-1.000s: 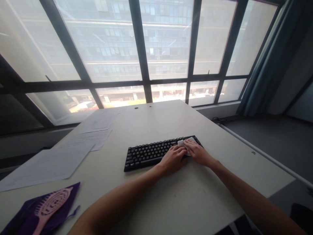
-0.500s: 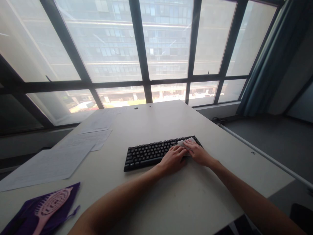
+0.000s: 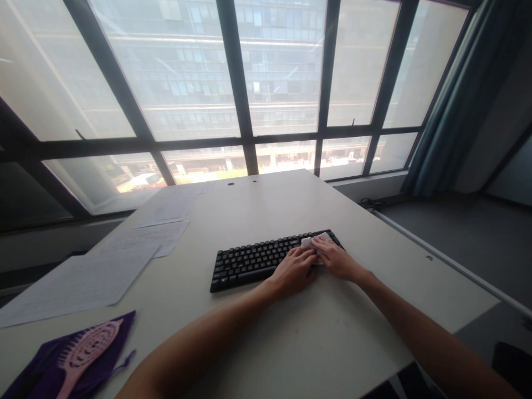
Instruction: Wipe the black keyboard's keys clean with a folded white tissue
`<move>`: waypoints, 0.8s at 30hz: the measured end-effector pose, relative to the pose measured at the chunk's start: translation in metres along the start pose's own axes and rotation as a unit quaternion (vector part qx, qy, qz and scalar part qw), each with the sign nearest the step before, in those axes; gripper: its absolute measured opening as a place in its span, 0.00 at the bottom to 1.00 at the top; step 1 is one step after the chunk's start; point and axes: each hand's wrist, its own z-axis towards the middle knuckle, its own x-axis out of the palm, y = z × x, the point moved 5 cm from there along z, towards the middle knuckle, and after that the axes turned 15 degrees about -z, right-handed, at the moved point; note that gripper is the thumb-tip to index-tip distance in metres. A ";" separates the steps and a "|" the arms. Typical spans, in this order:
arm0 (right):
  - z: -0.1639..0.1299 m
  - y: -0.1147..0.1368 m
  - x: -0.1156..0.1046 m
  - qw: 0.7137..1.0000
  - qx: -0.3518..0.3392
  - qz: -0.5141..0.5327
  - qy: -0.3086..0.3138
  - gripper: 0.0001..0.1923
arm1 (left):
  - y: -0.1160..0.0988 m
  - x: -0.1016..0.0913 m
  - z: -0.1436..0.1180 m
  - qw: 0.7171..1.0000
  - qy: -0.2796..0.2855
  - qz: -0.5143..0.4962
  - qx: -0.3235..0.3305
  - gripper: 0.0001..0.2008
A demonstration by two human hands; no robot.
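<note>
A black keyboard (image 3: 249, 260) lies at a slant on the white desk. Over its right end is a crumpled white tissue or cloth (image 3: 306, 242), partly covered by my fingers. My right hand (image 3: 336, 260) presses it down on the keys with the fingers bent over it. Close against it, my left hand (image 3: 294, 268) rests over the keyboard's front edge, its fingers held together on the tissue. The left thumb and the keys beneath both hands are hidden.
Printed sheets of paper (image 3: 91, 280) lie along the desk's left side. At the lower left, a pink hairbrush (image 3: 93, 343) rests on a purple drawstring pouch (image 3: 124, 327). A dark object (image 3: 399, 385) sits at the front edge. Large windows stand behind the desk (image 3: 266, 205).
Almost nothing differs. The whole view has shifted very slightly, while both hands keep their place on the tissue and the keyboard.
</note>
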 end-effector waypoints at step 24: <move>0.001 -0.002 0.002 1.000 0.014 0.012 0.005 0.28 | 0.000 -0.007 0.002 0.998 -0.058 -0.020 -0.004 0.08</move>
